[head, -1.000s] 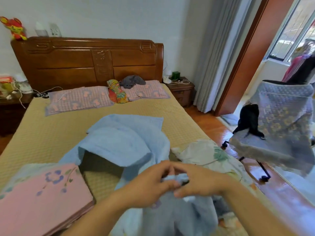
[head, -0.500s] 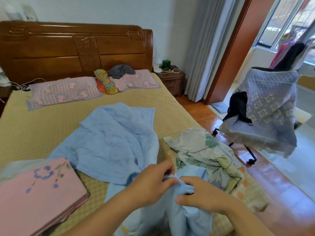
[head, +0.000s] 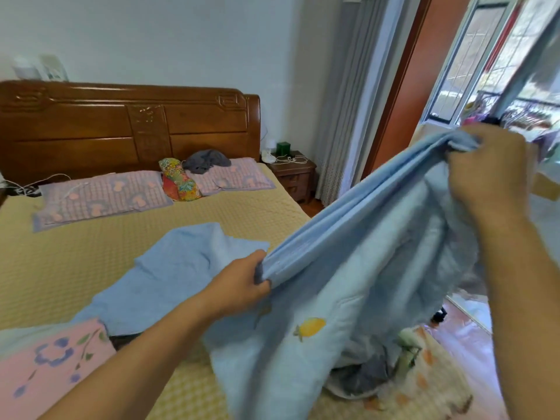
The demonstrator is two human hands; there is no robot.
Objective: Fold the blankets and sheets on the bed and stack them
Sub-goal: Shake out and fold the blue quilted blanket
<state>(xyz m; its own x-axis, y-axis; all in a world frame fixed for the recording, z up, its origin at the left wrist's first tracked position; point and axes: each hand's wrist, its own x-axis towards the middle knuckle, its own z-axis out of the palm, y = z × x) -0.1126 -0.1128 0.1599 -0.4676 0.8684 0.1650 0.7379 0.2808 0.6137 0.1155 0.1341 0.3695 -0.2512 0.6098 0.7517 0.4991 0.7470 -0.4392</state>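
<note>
A light blue blanket [head: 357, 268] with a small yellow lemon print hangs stretched between my hands over the bed's near right corner. My left hand [head: 242, 286] grips its top edge low and near the middle. My right hand [head: 491, 174] grips the same edge raised high at the right. The blanket's far end lies spread on the yellow bed cover [head: 75, 262]. A folded pink sheet with blue flowers [head: 51, 371] rests at the near left. A crumpled leaf-print sheet [head: 418, 380] lies under the hanging blanket at the near right.
Two checked pillows [head: 100, 195], a colourful cushion and a grey cloth lie by the wooden headboard [head: 127, 128]. A bedside table [head: 294, 174] stands right of the bed, next to grey curtains. Wooden floor and an open doorway lie to the right.
My hands, close together on a bunched bit of blanket, have moved apart. The right hand rose high to the right, pulling the blanket edge taut and lifting it off the bed.
</note>
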